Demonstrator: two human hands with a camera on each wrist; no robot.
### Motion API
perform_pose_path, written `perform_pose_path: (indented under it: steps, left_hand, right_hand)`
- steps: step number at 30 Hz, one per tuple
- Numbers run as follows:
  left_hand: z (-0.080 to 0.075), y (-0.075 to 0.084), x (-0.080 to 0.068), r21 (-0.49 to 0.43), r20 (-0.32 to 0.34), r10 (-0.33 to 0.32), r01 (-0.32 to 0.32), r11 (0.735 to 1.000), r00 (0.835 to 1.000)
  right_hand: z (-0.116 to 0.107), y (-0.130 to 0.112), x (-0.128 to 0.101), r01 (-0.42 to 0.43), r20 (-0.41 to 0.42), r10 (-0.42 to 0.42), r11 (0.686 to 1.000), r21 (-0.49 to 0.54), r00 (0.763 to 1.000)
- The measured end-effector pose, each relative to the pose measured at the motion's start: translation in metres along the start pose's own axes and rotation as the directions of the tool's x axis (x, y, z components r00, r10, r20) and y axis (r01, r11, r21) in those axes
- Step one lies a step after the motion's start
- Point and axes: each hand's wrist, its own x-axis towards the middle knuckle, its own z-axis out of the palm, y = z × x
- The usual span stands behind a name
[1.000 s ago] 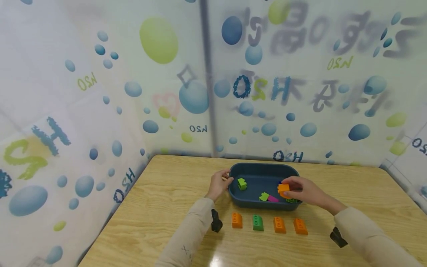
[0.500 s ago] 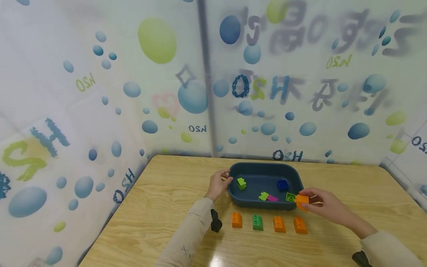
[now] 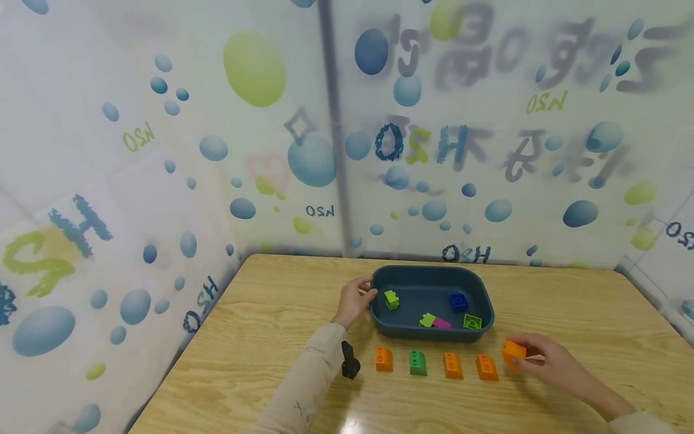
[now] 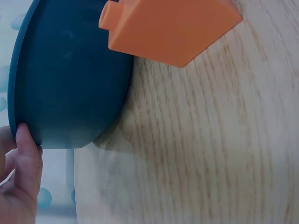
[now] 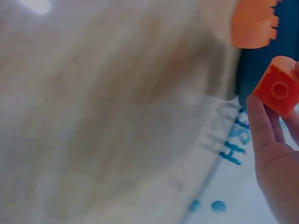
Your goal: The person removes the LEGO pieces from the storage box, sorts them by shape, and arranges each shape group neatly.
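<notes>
The right hand [image 3: 547, 364] pinches an orange brick [image 3: 512, 351] between thumb and fingers and holds it low over the counter [image 3: 585, 313], just to the right of a row of four bricks. I think it is held there because the row runs toward this hand, so the free place is at its end. Nearest to the hand lies another orange brick [image 3: 486, 366], close but apart from the held one. Farther from the hand lie one more orange, then a green brick [image 3: 418, 362], then an orange.

The left hand [image 3: 355, 299] grips the rim of the blue tub [image 3: 434, 333], probably to keep it from sliding. Inside the tub lie small green, blue and pink bricks. Nothing stands between the held brick and the counter under it.
</notes>
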Motion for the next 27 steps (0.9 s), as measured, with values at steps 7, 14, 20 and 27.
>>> perform_pose_path:
  steps: [7, 14, 20, 27]
  left_hand:
    - [0.000, 0.000, -0.001, 0.009, -0.006, 0.007, -0.007, 1.000, 1.000]
    - [0.000, 0.002, -0.003, 0.010, -0.008, 0.003, -0.003, 1.000, 1.000]
    - [0.000, 0.002, -0.002, 0.011, -0.005, -0.006, 0.006, 1.000, 1.000]
    - [0.000, 0.001, 0.000, 0.011, 0.000, -0.014, 0.014, 1.000, 1.000]
  right_hand:
    - [0.007, 0.006, -0.008, -0.158, -0.038, 0.157, 0.987, -0.036, 0.987]
    - [0.009, 0.011, -0.010, -0.189, -0.060, 0.185, 0.981, -0.052, 0.981]
    - [0.011, 0.017, -0.012, -0.207, -0.086, 0.203, 0.977, -0.044, 0.975]
    - [0.010, 0.019, -0.015, -0.197, -0.095, 0.191, 0.979, -0.060, 0.977]
